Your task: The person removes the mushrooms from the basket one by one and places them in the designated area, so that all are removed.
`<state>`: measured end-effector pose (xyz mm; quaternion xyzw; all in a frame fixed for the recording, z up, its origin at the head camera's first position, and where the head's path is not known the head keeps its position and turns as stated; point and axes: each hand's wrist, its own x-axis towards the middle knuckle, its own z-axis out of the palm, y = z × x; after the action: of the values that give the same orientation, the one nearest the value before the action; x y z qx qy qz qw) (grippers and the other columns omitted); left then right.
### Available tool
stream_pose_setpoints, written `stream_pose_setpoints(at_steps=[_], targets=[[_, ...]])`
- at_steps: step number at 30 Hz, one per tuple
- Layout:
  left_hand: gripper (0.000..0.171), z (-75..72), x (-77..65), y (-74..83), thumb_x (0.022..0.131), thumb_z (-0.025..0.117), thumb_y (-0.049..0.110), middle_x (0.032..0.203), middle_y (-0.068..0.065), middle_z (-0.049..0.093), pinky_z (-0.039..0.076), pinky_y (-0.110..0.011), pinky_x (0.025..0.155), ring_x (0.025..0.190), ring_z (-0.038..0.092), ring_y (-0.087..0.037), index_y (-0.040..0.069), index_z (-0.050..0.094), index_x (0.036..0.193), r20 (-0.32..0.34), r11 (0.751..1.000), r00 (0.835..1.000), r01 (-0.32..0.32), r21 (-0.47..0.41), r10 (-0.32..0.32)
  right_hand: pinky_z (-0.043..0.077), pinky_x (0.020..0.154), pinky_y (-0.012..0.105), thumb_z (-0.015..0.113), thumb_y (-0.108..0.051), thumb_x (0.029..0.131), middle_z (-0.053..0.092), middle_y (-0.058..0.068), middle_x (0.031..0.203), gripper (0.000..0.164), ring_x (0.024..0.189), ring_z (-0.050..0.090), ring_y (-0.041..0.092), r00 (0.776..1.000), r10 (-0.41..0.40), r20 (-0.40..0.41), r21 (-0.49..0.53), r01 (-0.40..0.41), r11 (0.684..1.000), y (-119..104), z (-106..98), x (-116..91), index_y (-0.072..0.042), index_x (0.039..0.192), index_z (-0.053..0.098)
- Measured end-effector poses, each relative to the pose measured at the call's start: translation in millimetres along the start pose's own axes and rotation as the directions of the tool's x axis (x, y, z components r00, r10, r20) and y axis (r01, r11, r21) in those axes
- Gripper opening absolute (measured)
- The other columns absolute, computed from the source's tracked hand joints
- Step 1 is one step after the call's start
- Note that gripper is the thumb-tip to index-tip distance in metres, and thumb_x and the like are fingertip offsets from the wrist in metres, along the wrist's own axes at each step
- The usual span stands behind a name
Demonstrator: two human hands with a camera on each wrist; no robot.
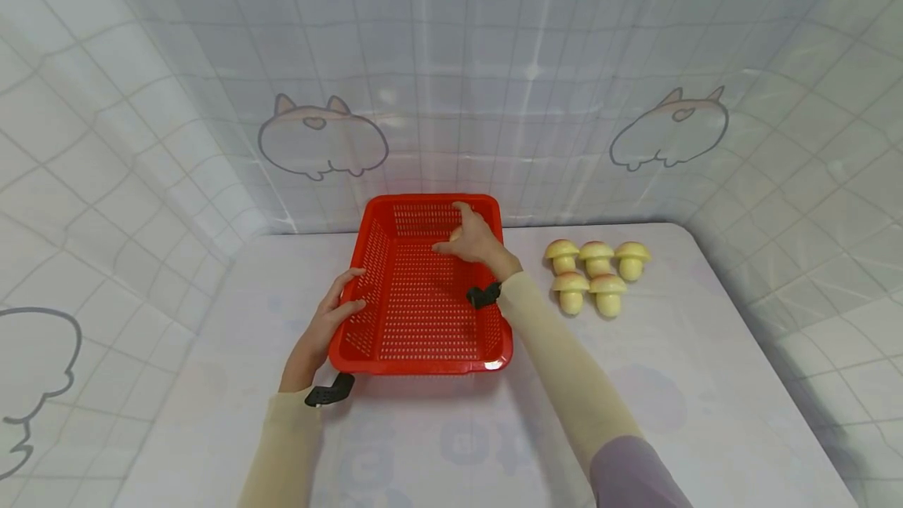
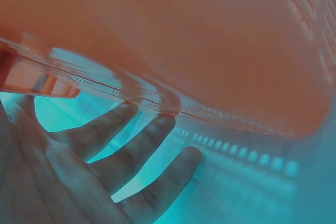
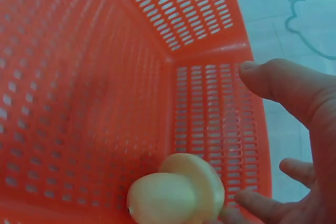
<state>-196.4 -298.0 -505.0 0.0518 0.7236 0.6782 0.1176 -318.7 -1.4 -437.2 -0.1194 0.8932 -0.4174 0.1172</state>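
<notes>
A red perforated plastic basket [image 1: 423,308] sits on the white table in the head view. My left hand [image 1: 328,328] holds its left side, thumb at the rim; in the left wrist view the fingers [image 2: 139,153] reach against the basket's outside. Over the far right part of the basket is my right hand [image 1: 474,237], fingers spread and thumb held apart. A pale yellow toy mushroom [image 3: 176,190] lies on its side inside the basket against the slotted wall, with the right fingertips close beside its cap. From the head view, the hand mostly covers that mushroom.
Several more toy mushrooms [image 1: 596,257] are grouped in two rows on the table [image 1: 677,414], right of the basket. A pale tiled-pattern sheet [image 1: 451,61] rises behind the table and along both sides.
</notes>
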Motion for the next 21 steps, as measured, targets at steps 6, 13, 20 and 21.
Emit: stream_pose_setpoints(at_steps=[6, 13, 20, 21], targets=[[0.055, -1.1, 0.3, -1.0, 0.105, 0.048, 0.017, 0.153, -0.019, 0.034, 0.058, -0.034, 0.087, 0.122, 0.052, -0.034, 0.026, 0.030, 0.157, -0.004, 1.000, 1.000, 0.007, 0.009, -0.007, 0.042, 0.114, 0.052, 0.081, -0.036, 0.087, 0.030, 0.021, 0.163, 0.104, 0.148, 0.035, 0.038, 0.997, 0.065, 0.049, -0.045, -0.063, 0.997, 4.9, 8.5, 3.9, -0.011, 0.164, 0.015], [0.056, -1.1, 0.1, -1.5, 0.105, 0.048, 0.016, 0.153, -0.018, 0.034, 0.059, -0.035, 0.087, 0.122, 0.052, -0.035, 0.024, 0.029, 0.157, -0.001, 1.000, 1.000, 0.011, 0.001, -0.011, 0.037, 0.118, 0.051, 0.079, -0.036, 0.088, 0.029, 0.017, 0.166, 0.103, 0.150, 0.034, 0.033, 0.985, 0.046, 0.165, -0.001, -0.047, 0.999, 6.3, 13.8, 2.2, -0.012, 0.165, 0.014], [0.056, -1.2, 0.8, 0.6, 0.106, 0.047, 0.015, 0.153, -0.017, 0.034, 0.059, -0.035, 0.087, 0.122, 0.052, -0.034, 0.023, 0.028, 0.158, 0.004, 1.000, 1.000, 0.007, -0.001, -0.007, 0.037, 0.119, 0.052, 0.079, -0.029, 0.091, 0.035, 0.017, 0.164, 0.097, 0.147, 0.038, 0.034, 0.965, 0.002, 0.262, -0.041, 0.009, 0.999, 2.1, 17.7, 2.3, -0.011, 0.164, 0.016], [0.056, -1.1, 1.0, 0.8, 0.106, 0.047, 0.016, 0.153, -0.017, 0.034, 0.059, -0.035, 0.087, 0.122, 0.051, -0.034, 0.024, 0.028, 0.158, 0.004, 1.000, 1.000, 0.009, -0.002, -0.009, 0.037, 0.119, 0.052, 0.079, -0.028, 0.091, 0.036, 0.016, 0.163, 0.097, 0.147, 0.039, 0.034, 0.960, 0.001, 0.280, -0.049, 0.013, 0.999, 0.8, 18.8, 2.3, -0.012, 0.164, 0.017]])
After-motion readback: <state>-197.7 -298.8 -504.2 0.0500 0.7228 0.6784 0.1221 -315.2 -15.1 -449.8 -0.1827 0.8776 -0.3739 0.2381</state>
